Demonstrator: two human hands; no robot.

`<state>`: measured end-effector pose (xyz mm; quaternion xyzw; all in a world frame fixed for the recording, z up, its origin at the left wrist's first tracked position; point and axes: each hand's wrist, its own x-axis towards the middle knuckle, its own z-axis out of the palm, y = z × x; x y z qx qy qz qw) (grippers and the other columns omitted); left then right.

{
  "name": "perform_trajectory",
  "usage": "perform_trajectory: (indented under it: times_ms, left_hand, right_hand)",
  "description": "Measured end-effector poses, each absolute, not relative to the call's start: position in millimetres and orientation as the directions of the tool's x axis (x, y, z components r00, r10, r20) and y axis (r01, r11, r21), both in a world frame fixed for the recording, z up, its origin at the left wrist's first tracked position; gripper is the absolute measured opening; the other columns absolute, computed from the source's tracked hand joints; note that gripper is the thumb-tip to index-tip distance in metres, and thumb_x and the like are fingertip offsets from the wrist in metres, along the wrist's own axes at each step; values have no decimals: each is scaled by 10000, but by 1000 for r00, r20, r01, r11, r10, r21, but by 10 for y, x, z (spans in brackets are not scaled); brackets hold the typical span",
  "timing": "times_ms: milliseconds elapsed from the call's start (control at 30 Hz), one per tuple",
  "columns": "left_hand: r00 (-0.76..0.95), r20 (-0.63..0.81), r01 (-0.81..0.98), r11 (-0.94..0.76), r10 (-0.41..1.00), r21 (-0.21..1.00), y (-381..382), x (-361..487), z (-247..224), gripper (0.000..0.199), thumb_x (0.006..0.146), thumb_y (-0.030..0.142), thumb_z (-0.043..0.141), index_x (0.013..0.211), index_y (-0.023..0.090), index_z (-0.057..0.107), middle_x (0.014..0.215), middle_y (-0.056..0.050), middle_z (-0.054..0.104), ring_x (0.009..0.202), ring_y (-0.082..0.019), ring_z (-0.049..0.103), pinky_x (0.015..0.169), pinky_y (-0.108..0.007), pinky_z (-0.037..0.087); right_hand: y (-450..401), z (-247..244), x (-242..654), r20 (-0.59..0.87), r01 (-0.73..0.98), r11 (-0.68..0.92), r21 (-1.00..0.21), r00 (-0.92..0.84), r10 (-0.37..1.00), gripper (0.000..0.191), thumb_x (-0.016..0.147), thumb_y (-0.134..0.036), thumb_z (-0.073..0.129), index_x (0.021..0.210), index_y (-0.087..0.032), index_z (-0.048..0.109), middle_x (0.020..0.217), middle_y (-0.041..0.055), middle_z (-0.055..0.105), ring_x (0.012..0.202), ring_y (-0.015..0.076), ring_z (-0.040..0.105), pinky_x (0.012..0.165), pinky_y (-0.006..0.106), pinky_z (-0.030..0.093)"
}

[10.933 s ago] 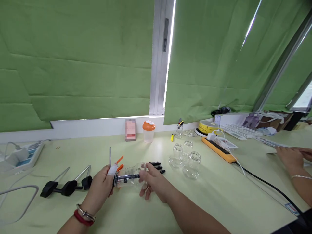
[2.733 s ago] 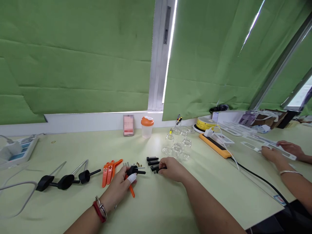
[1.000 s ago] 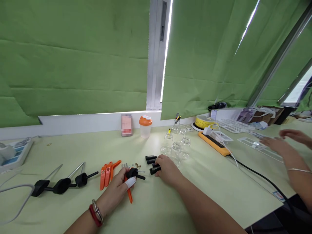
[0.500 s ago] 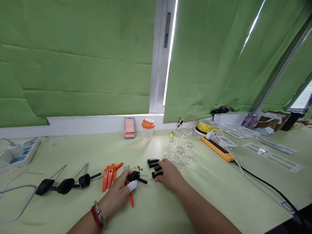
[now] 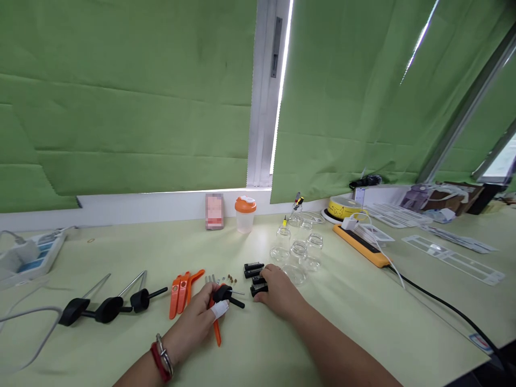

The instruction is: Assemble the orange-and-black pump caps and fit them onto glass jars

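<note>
My left hand (image 5: 201, 316), with a white wrap on one finger, is closed round a black knob part (image 5: 223, 293) with a metal rod and an orange handle (image 5: 217, 332) hanging below it. My right hand (image 5: 278, 290) has its fingers bent over the right ends of several black ribbed cylinders (image 5: 253, 273); its fingertips touch them, and the hand hides part of them. Tiny brass and metal bits (image 5: 230, 279) lie between the hands. Left of my left hand are orange handles (image 5: 182, 292) and black knob parts with metal rods (image 5: 109, 309).
Glass jars (image 5: 299, 252) stand beyond my right hand. An orange-lidded cup (image 5: 245, 215) and a pink box (image 5: 214, 212) are near the wall. An orange power strip (image 5: 360, 246) with a black cable lies right, a white power strip (image 5: 51, 252) left.
</note>
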<state>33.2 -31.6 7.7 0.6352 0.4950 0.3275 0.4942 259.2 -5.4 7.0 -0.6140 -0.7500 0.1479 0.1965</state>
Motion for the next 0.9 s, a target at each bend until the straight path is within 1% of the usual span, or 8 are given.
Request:
perform_trajectory:
  times_ms: [100, 233, 467, 633, 700, 800, 833, 900]
  left_hand:
    - [303, -66, 322, -37, 951, 946, -308, 323, 59, 256, 778, 436, 540, 919, 224, 561, 826, -4, 569, 799, -202, 511, 747, -307, 406]
    - [296, -59, 327, -43, 953, 944, -307, 318, 41, 237, 777, 433, 537, 905, 234, 557, 821, -1, 574, 798, -204, 513, 726, -294, 405]
    - [311, -57, 342, -56, 949, 938, -319, 328, 77, 208, 787, 408, 524, 896, 232, 539, 837, -5, 567, 821, -212, 515, 734, -303, 402]
    - [311, -67, 340, -45, 948, 939, -307, 318, 58, 222, 788, 413, 527, 907, 226, 541, 838, -3, 557, 820, -206, 511, 731, -296, 400]
    - [313, -63, 330, -46, 948, 943, -306, 316, 44, 219, 787, 413, 532, 902, 227, 547, 841, -3, 557, 818, -203, 510, 729, -295, 404]
    - [305, -41, 312, -59, 952, 948, -314, 326, 50, 223, 785, 414, 542, 903, 226, 555, 838, -6, 566, 811, -201, 521, 749, -313, 419]
    - [293, -31, 294, -59, 956, 954, -318, 331, 63, 226, 782, 410, 549, 911, 224, 558, 844, -11, 573, 817, -204, 531, 757, -322, 428]
    - [254, -14, 225, -45, 967, 973, -324, 338, 104, 247, 773, 401, 569, 940, 220, 559, 889, -31, 588, 859, -217, 557, 767, -338, 452]
  right_hand:
    - [-40, 43, 2615, 126, 849, 185, -495, -141, 982, 433, 605, -358, 745, 973, -184, 597, 1012, 64, 545, 987, 242, 509, 799, 316, 415]
    - [-20, 14, 2643, 102, 825, 154, -543, -118, 988, 502, 602, -351, 746, 1043, -189, 570, 1019, 66, 538, 983, 240, 519, 808, 322, 421]
    - [-12, -34, 2592, 129, 796, 187, -576, -137, 982, 490, 600, -316, 747, 1037, -192, 561, 1032, 58, 526, 979, 226, 527, 810, 313, 428]
    - [-5, -51, 2546, 150, 796, 205, -569, -144, 978, 489, 620, -348, 730, 1054, -194, 566, 1127, 75, 501, 1017, 223, 522, 841, 306, 436]
    - [0, -53, 2523, 171, 811, 230, -538, -162, 972, 548, 631, -402, 720, 1110, -193, 554, 1247, 99, 454, 1139, 252, 460, 917, 324, 406]
    - [15, -61, 2482, 196, 836, 330, -438, -269, 943, 735, 671, -501, 670, 1294, -187, 439, 1436, 119, 298, 1337, 301, 222, 1060, 386, 264]
    - [22, -66, 2468, 197, 839, 369, -400, -314, 929, 768, 707, -528, 626, 1349, -187, 376, 1469, 118, 250, 1364, 310, 150, 1084, 413, 209]
    - [42, -79, 2444, 191, 840, 422, -340, -378, 906, 755, 788, -559, 510, 1408, -197, 276, 1501, 108, 188, 1382, 321, 71, 1096, 463, 142]
